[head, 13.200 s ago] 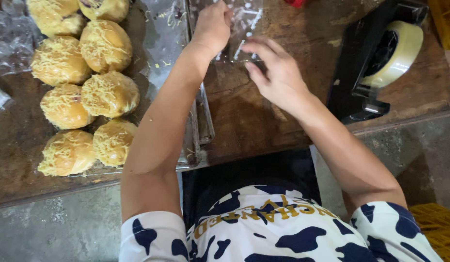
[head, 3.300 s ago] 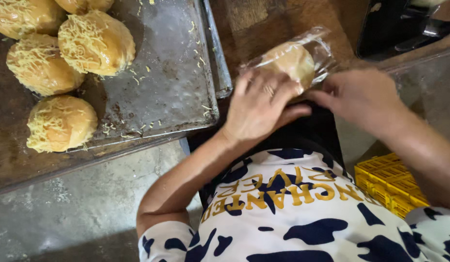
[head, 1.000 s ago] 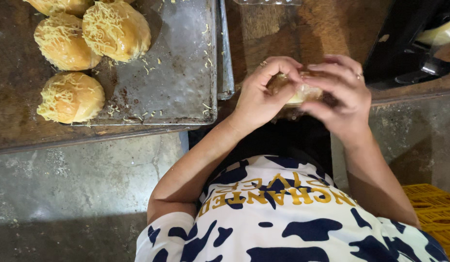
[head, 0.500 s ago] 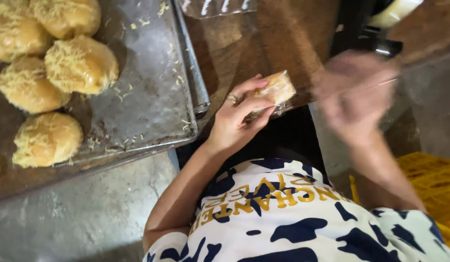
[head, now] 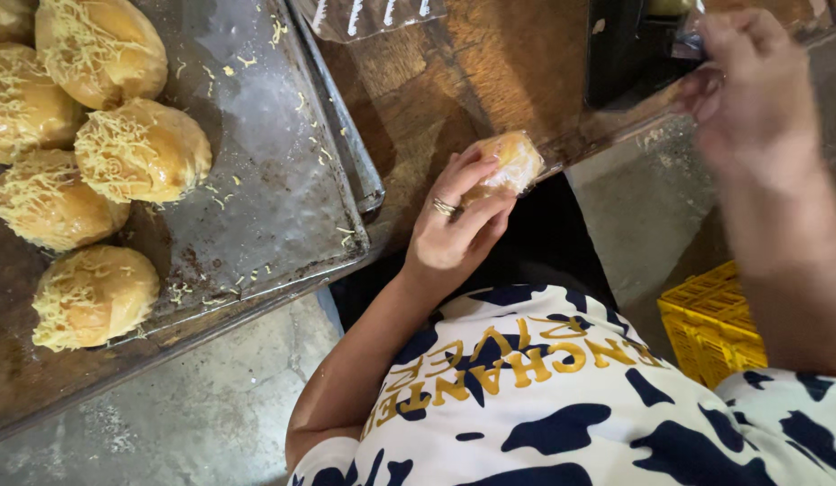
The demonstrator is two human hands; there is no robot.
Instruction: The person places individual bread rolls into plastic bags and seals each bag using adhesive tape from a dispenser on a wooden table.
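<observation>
My left hand (head: 454, 225), a ring on one finger, grips a wrapped bun (head: 510, 163) in clear plastic at the front edge of the wooden table (head: 454, 81). My right hand (head: 751, 85) is raised at the far right beside a black tape dispenser (head: 629, 49); its fingers pinch what looks like a strip of clear tape, though blur hides the detail. Several cheese-topped buns (head: 140, 150) lie on a metal baking tray (head: 274, 207) at the left.
A stack of clear plastic bags (head: 373, 16) lies at the top of the table. A yellow plastic crate (head: 710, 328) sits on the floor at the lower right. Concrete floor (head: 184, 423) shows below the tray.
My right hand left the bun and moved right to the tape dispenser. My left hand now holds the wrapped bun alone, which was earlier pressed between both hands.
</observation>
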